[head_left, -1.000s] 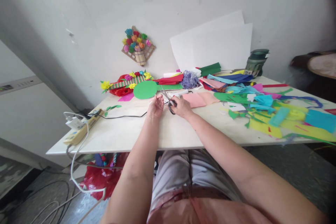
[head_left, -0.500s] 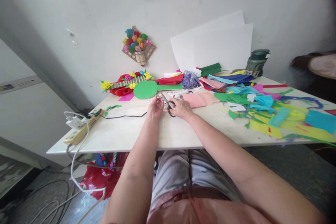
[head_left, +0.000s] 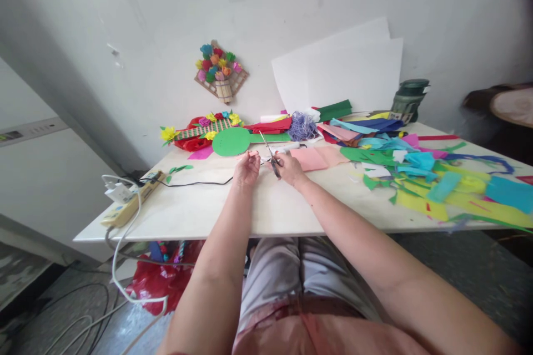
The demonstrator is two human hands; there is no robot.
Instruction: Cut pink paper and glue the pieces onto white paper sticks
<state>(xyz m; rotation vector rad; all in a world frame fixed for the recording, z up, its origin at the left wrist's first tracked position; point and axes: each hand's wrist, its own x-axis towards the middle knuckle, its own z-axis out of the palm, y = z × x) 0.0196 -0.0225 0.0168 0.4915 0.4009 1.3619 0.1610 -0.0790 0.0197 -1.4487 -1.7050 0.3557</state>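
My right hand [head_left: 290, 171] is closed round the black handles of a pair of scissors [head_left: 266, 147], whose blades point up and away from me. The blades look nearly together, a little right of my left fingertips. My left hand [head_left: 247, 170] is closed in a pinch, with a small pink piece of paper [head_left: 254, 153] showing at its fingertips. Just beyond that hand lies a round green paper shape [head_left: 231, 142]. A white glue gun [head_left: 287, 148] rests behind the scissors, partly hidden. Beside my right hand is a folded sheet of pink paper [head_left: 318, 157].
Coloured paper scraps [head_left: 441, 183] cover the table's right side. A purple yarn bundle [head_left: 303, 126] and a flower-decorated woven strip [head_left: 204, 129] lie at the back. A power strip [head_left: 132, 199] sits at the left edge. A dark green bottle [head_left: 410, 100] stands back right.
The scissors have swung upright and moved slightly right, away from my left fingertips, and their blades have come together. My left hand has stayed nearly in place, with the pink piece now easier to see.
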